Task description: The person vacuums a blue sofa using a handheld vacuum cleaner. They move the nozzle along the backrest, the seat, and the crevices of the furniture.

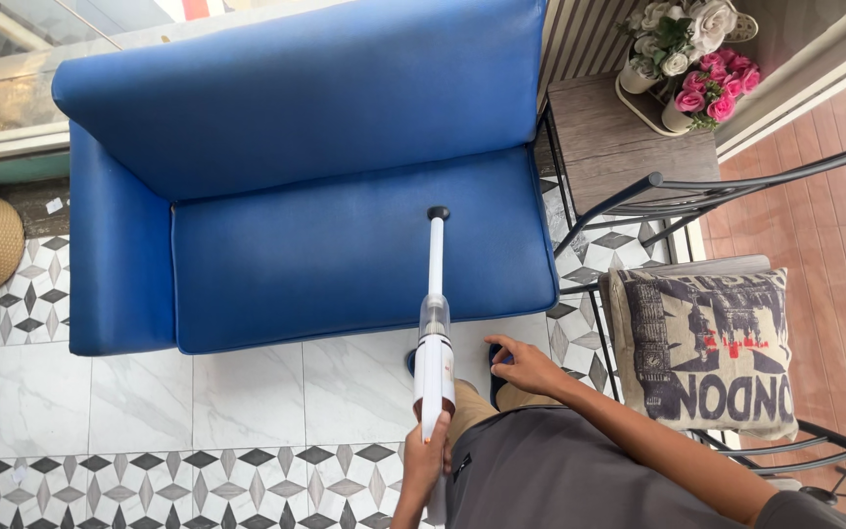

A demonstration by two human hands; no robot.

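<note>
Marble-look floor tiles with bands of grey diamond pattern run under a blue upholstered two-seat sofa (345, 186). A slim white handheld vacuum with a clear dust cup (434, 353) reaches out over the sofa's front edge, its small black nozzle pressed to the seat cushion toward the right end, a hold that lets the tip meet the fabric. The left hand (426, 453) wraps closed around its handle. The right hand (526, 365), fingers loosely spread, rests on the knee just right of the vacuum's body. A printed cushion (702, 343) sits on a black metal chair alongside.
</note>
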